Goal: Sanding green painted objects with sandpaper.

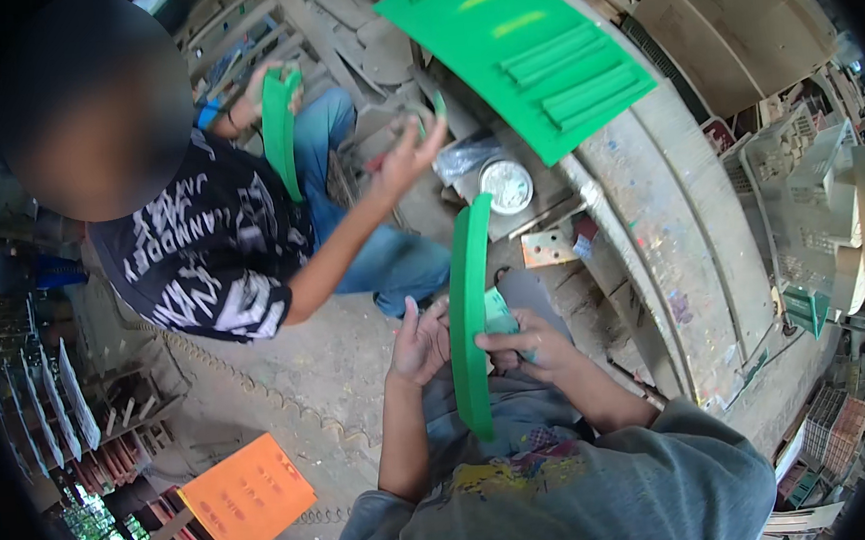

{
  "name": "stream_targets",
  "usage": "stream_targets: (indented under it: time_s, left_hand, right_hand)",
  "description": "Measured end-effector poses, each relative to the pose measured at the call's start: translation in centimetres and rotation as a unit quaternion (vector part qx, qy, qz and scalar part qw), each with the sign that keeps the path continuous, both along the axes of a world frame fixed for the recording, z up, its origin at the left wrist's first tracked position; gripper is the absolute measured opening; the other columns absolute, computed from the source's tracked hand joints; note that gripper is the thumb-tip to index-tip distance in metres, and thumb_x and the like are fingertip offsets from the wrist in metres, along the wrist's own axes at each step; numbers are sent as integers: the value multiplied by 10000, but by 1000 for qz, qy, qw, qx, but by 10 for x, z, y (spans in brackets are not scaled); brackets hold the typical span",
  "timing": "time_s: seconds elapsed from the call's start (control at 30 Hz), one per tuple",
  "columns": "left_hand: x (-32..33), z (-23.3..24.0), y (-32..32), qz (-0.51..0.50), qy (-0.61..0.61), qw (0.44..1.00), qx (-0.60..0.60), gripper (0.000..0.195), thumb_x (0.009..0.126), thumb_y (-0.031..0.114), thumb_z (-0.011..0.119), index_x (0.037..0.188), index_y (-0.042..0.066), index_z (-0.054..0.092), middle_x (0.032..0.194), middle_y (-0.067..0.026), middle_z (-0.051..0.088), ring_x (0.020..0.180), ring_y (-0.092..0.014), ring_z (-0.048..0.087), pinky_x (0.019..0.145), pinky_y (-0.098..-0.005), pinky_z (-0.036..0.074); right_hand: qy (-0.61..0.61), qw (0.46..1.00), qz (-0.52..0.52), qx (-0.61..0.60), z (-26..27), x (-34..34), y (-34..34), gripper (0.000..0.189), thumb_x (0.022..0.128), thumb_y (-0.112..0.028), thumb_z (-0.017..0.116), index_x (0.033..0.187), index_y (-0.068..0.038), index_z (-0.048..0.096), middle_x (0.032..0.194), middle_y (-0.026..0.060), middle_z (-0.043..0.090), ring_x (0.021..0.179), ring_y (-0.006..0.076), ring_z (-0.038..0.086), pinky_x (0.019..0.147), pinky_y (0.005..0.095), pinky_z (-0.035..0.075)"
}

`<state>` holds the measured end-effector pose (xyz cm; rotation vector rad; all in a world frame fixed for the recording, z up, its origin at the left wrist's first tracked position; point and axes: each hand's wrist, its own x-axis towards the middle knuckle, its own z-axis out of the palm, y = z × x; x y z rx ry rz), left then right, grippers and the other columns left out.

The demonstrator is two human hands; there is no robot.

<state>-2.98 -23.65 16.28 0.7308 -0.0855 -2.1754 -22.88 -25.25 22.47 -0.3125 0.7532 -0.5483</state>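
Note:
Upright in front of my lap is a long, curved green-painted piece (470, 320). My right hand (532, 346) grips it from the side, thumb on its edge. A folded pale green sheet (499, 314), bearing print and possibly sandpaper, is also in that hand, partly hidden by the piece. My left hand (422, 338) is beside the piece with its palm turned up and thumb raised. Its fingertips reach to the piece's edge and are partly hidden there.
A co-worker (212, 233) sits opposite, holding a similar green piece (282, 137); their other hand is raised. At right, a green panel (522, 45) with ribs lies on a paint-spotted bench (672, 253). A paint can (506, 186) stands beneath. An orange panel (249, 497) and coiled hose (261, 395) are at left.

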Motion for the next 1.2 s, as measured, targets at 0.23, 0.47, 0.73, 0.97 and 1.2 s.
stream_targets:
  time_s: [0.23,0.47,0.73,0.97,1.2]
  left_hand:
    - [-13,-30,50,50,-120,992,-6,527,1018,456,359,1389,85,404,1040,-63,606,806,-148,645,597,-256,537]
    - [-25,5,76,33,132,989,-64,476,1009,498,356,1390,217,410,719,21,456,454,-69,342,343,-198,217]
    - [-60,58,94,142,-235,950,-151,509,1008,483,388,1270,77,549,638,44,391,488,-81,332,397,-245,282]
    - [-67,75,108,1,-140,986,-96,469,1002,492,401,1304,144,492,680,14,419,437,-61,369,336,-185,275]
    - [-60,38,114,-98,154,978,-99,407,1014,445,397,1294,166,493,694,23,325,482,-72,266,366,-190,227]
  right_hand:
    - [12,999,-22,-26,-31,28,38,141,878,-140,692,925,-52,593,665,-12,550,517,72,481,483,230,364]
    - [106,967,-156,-172,-3,1,71,261,943,-274,623,960,-14,622,703,4,580,544,69,515,495,230,412]
    - [271,729,-13,-629,49,-21,105,176,782,-100,777,802,4,636,725,68,629,590,156,605,519,298,452]
    - [377,666,-128,-631,53,-46,45,320,637,-244,885,720,-19,673,626,69,632,566,113,588,527,288,460]
    - [490,616,-309,-534,94,-108,-9,307,705,-216,848,820,22,692,703,49,668,624,89,599,576,264,485]
